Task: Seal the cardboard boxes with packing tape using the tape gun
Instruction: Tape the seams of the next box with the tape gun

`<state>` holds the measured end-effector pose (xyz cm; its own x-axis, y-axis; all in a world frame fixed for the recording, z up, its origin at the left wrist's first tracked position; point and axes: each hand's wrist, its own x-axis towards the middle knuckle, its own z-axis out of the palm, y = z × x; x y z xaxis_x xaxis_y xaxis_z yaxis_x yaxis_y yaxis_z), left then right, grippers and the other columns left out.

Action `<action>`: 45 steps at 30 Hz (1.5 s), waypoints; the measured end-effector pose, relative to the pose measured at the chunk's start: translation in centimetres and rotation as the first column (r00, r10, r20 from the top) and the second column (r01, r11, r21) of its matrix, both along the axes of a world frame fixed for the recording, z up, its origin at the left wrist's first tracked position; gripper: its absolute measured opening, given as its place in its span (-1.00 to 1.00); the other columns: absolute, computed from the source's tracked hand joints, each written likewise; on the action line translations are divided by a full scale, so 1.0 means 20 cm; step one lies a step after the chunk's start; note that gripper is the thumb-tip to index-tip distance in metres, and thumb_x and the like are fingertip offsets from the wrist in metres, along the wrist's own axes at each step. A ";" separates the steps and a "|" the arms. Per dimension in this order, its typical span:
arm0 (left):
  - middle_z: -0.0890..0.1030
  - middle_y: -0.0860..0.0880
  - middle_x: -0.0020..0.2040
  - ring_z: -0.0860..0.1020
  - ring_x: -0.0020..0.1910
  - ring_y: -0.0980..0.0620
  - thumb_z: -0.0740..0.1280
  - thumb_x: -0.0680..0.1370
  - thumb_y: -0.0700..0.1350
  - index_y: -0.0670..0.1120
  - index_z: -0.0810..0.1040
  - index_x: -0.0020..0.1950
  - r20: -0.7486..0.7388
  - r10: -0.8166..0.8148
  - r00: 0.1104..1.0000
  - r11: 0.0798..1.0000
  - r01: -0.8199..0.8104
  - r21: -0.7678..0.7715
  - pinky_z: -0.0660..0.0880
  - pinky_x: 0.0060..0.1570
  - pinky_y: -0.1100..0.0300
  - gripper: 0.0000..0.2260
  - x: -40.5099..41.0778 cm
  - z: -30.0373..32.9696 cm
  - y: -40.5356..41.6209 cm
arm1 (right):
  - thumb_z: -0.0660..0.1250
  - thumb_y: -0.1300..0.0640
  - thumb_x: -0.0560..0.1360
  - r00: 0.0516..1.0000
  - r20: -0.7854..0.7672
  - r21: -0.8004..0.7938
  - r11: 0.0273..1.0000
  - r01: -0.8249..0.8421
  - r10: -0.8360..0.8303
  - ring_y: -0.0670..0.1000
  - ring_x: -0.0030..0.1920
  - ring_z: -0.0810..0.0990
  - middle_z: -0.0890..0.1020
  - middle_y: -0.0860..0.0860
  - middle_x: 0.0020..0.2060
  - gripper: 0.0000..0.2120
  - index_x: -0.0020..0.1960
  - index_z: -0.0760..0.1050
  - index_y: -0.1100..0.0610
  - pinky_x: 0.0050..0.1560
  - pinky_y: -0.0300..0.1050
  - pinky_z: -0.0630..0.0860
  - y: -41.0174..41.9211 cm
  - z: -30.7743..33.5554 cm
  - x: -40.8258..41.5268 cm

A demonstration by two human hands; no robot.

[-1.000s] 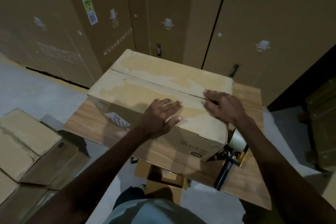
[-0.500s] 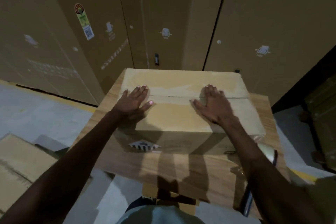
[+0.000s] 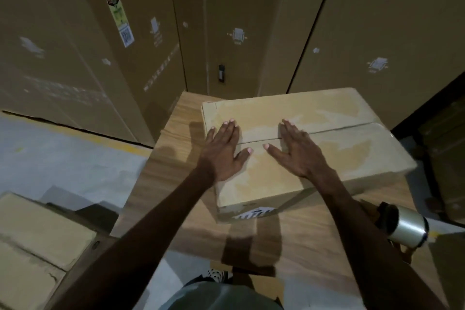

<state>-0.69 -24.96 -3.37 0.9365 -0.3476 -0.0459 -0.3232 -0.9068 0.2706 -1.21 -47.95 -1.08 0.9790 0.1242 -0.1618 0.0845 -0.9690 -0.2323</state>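
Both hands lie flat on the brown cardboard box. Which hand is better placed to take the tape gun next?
Probably the right hand: the tape gun with its clear tape roll lies on the wooden table beside the right forearm, while the left hand is across the brown cardboard box.

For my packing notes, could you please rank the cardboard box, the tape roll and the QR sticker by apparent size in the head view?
1. cardboard box
2. tape roll
3. QR sticker, though it sits farther from the camera

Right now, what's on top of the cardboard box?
Both hands lie flat on the cardboard box: the left hand and the right hand, either side of the flap seam. What is inside is covered by the closed flaps.
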 end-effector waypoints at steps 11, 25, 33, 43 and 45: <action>-0.03 -0.05 0.66 -0.08 0.63 0.03 -0.11 0.58 0.31 -0.13 0.03 0.65 0.046 -0.092 0.995 0.995 0.093 -0.027 -0.20 0.57 -0.01 -0.25 0.03 0.00 -0.04 | -0.02 -0.40 0.60 0.990 0.007 0.024 0.990 0.138 -0.139 0.01 0.63 -0.15 -0.14 0.06 0.64 -0.13 0.66 -0.18 0.13 0.56 -0.06 -0.18 0.07 -0.02 -0.15; -0.15 -0.15 0.66 -0.17 0.63 -0.08 -0.09 0.67 0.27 -0.20 -0.11 0.65 -0.033 -0.016 0.999 0.997 0.018 0.076 -0.24 0.53 -0.24 -0.28 -0.14 0.08 -0.37 | -0.03 -0.42 0.59 0.980 0.108 0.105 0.982 0.154 -0.165 0.02 0.63 -0.08 -0.06 0.04 0.65 -0.15 0.67 -0.08 0.09 0.61 0.05 -0.08 -0.24 -0.03 -0.32; -0.08 -0.13 0.66 -0.12 0.63 -0.07 0.03 0.68 0.23 -0.17 -0.05 0.65 0.005 -0.457 0.889 0.883 0.454 -0.120 -0.13 0.58 0.00 -0.31 -0.49 0.10 -0.86 | 0.18 -0.23 0.65 0.669 0.256 0.348 0.712 0.610 -0.698 0.17 0.53 0.30 0.35 0.19 0.53 -0.34 0.55 0.29 0.21 0.45 0.11 0.30 -0.72 -0.09 -0.88; -0.01 -0.12 0.66 -0.04 0.64 -0.06 0.05 0.69 0.20 -0.12 0.01 0.64 -0.091 -0.591 0.802 0.801 0.596 0.059 -0.05 0.59 -0.04 -0.37 -0.67 -0.09 -1.22 | 0.35 -0.13 0.59 0.429 -0.214 0.382 0.330 0.864 -0.877 0.07 -0.06 0.53 0.59 0.08 -0.06 -0.64 0.13 0.54 0.17 -0.08 -0.11 0.35 -0.90 -0.46 -1.38; -0.03 -0.12 0.66 -0.06 0.64 -0.06 0.04 0.69 0.20 -0.12 -0.02 0.65 -0.120 -0.580 0.806 0.806 0.589 0.061 -0.06 0.59 -0.05 -0.37 -0.69 -0.08 -1.26 | 0.42 -0.13 0.53 0.381 -0.354 0.403 0.228 0.886 -0.854 0.08 -0.06 0.59 0.61 0.05 -0.12 -0.64 0.01 0.54 0.19 -0.13 -0.10 0.42 -0.91 -0.57 -1.35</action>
